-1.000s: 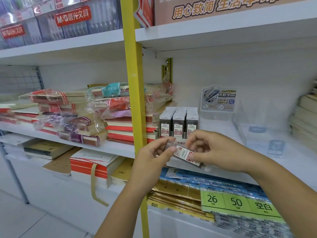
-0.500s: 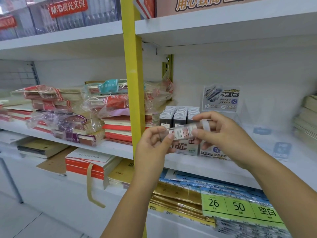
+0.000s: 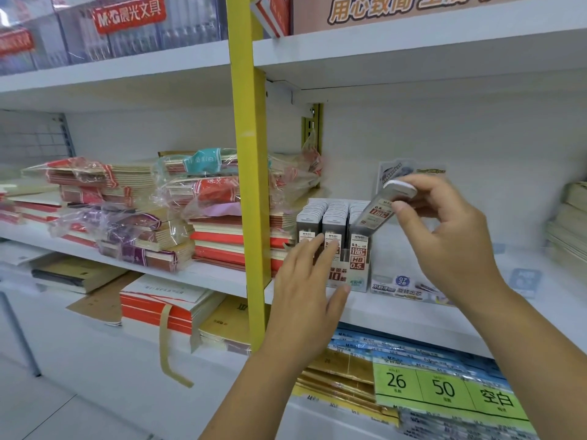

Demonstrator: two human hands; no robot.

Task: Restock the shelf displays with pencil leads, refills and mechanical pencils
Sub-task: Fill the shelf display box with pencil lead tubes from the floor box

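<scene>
A display box (image 3: pixel 357 282) of pencil lead cases stands on the middle shelf (image 3: pixel 397 309), filled in three rows with grey-capped cases (image 3: pixel 333 217). My right hand (image 3: pixel 444 236) holds one clear pencil lead case (image 3: pixel 379 208) tilted, its lower end at the top of the right-hand row. My left hand (image 3: pixel 309 281) is open, fingers spread, its fingertips resting on the front of the display box at the left and middle rows.
A yellow upright post (image 3: pixel 249 173) stands just left of the box. Wrapped stacks of exercise books (image 3: pixel 203 201) fill the shelf to the left. A clear acrylic holder with a card (image 3: pixel 409 290) sits right of the box. Green-labelled packs (image 3: pixel 444 392) lie on the shelf below.
My left hand let go of the lead case and dropped to the front of the display box. My right hand carried the case up and right, tilting it over the right row.
</scene>
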